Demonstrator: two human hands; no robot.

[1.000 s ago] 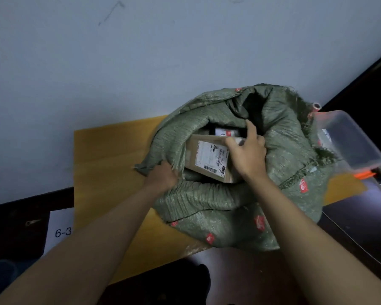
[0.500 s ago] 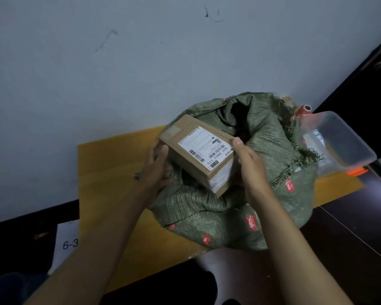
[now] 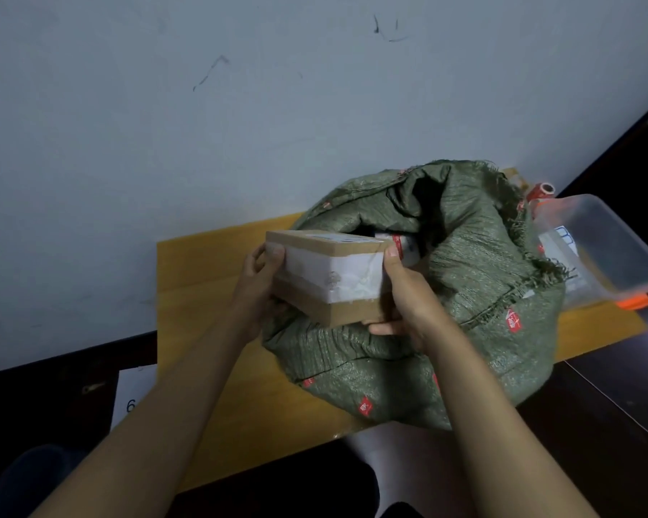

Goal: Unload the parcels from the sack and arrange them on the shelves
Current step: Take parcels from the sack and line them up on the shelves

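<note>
**Both hands clasped on a parcel above the sack**

Both hands are closed on a cardboard parcel (image 3: 330,278), which is held level above the near side of the green woven sack (image 3: 476,293). Its left end is gripped by the left hand (image 3: 257,289), thumb on the near face; its right end is clasped by the right hand (image 3: 404,300), fingers curled beneath. A white band is wrapped around the parcel. What may be further parcels are glimpsed in the sack's dark mouth. The sack is rested on a yellow tabletop (image 3: 210,293), with a clear plastic tub (image 3: 610,252) touching its right side.
</note>
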